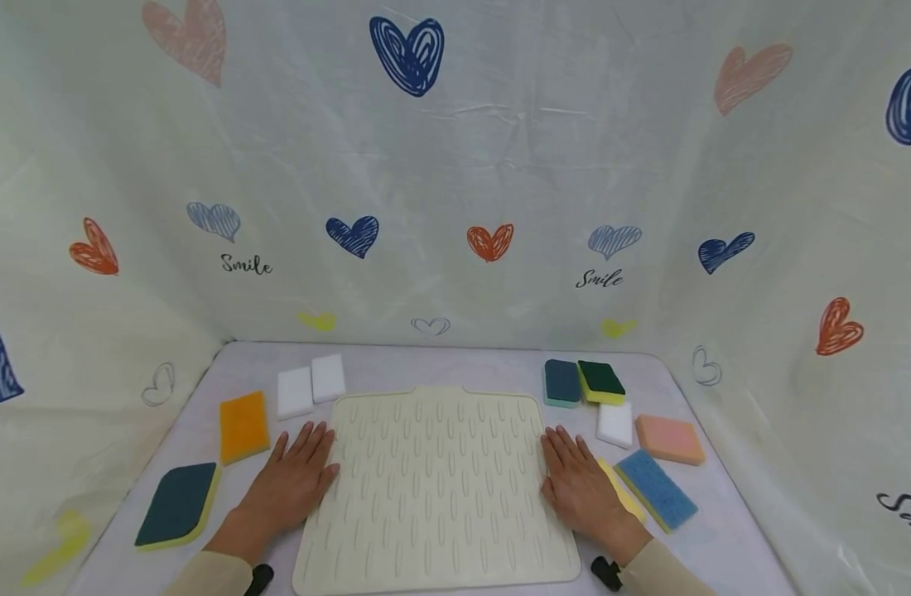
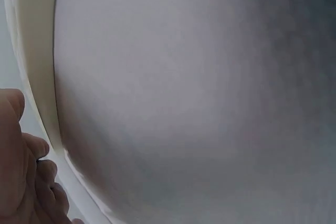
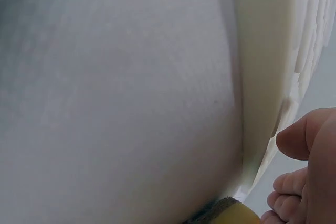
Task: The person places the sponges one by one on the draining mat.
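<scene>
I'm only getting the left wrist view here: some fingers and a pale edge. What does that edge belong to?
Observer: A wide cream mat patterned with rows of narrow ovals.
Operator: What's on the far side of it?
Observer: The right hand lies along the mat's right edge, fingers extended.
Operator: Anything off to the left?
Observer: An orange sponge lies to the left of the left hand.
</scene>
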`<state>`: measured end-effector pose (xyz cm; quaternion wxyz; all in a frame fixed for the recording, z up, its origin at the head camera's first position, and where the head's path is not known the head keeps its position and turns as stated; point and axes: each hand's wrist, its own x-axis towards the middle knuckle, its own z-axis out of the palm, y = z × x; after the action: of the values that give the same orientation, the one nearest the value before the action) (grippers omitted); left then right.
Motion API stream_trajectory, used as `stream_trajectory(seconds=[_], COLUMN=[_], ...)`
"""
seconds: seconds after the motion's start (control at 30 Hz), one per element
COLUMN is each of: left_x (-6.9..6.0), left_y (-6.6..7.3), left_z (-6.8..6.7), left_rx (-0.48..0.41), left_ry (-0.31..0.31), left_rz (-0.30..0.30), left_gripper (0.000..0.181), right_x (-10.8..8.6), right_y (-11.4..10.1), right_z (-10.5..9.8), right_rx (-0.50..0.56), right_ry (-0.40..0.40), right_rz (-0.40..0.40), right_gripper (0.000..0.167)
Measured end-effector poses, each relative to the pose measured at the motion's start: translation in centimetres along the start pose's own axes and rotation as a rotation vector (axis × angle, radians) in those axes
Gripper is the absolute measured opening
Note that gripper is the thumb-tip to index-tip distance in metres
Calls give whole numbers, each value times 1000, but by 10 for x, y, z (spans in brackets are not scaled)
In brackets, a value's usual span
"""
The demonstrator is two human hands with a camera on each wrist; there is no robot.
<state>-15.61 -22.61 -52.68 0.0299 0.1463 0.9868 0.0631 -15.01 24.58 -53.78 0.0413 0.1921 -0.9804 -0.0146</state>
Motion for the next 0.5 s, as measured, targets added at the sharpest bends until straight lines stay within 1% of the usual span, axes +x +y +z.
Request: stream_trajectory(seconds=[0.17,0.3,0.4,0.5], left_x=[2,2,2,2], left_y=[-4,-6,-7,-7], left_z=[4,7,7,8], left_rx=[-28,-79,-108,-113], left_ry=[-37,-71,-82,-87], left_rz=[4,14,17,19], left_gripper=[67,69,71,73], right_x=[-1,0,3,11], right_y=[4,5,6,12], right_z=[3,3,0,-7], right_rx=[-28,-12,14,3], right_ry=[-14,-19,-20,4], right_rz=[2,-8,-10,0], right_gripper=[62,61,62,66])
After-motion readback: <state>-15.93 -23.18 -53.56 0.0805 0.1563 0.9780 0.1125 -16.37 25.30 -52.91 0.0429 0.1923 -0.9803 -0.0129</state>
